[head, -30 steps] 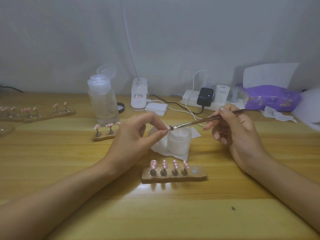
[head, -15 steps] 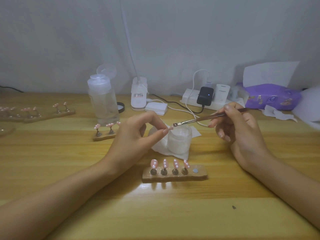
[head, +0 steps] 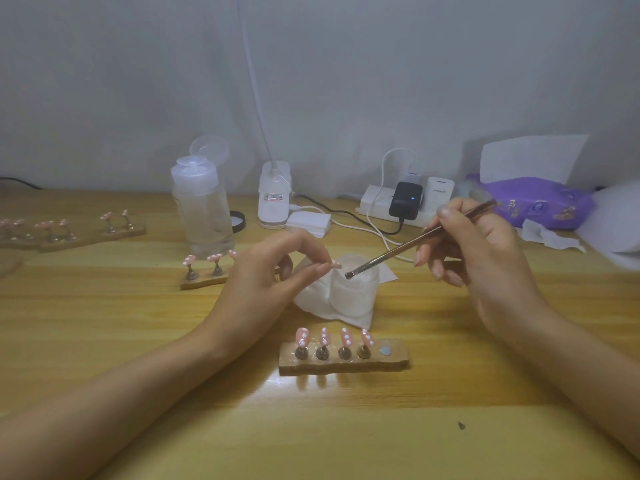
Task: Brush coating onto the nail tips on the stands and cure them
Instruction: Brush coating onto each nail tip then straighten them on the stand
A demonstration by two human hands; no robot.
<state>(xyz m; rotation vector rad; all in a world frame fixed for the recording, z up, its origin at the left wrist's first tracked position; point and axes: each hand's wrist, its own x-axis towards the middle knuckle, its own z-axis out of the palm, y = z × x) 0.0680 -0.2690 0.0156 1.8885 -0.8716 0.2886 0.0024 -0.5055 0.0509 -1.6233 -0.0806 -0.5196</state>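
Left hand (head: 273, 271) pinches a tiny pink nail tip (head: 335, 264) beside the frosted white jar (head: 353, 292); right hand (head: 485, 251) grips a slim metal brush (head: 408, 245). Tip likely light, slippery: hold its edges.

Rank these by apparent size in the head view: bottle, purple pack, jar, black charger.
Largest: bottle and purple pack, too alike to rank.
Then jar.
Smallest: black charger, though it sits farther back.

Looks like a home nail-art corner, not a salon: wooden bench (head: 138, 323) against a plain grey wall (head: 346, 81), power strip (head: 375, 202) with a plugged charger (head: 405, 199), purple tissue pack (head: 540, 206), pump bottle (head: 204, 209), stands (head: 343, 360) of pink nail tips (head: 323, 336), frosted jar (head: 353, 289).
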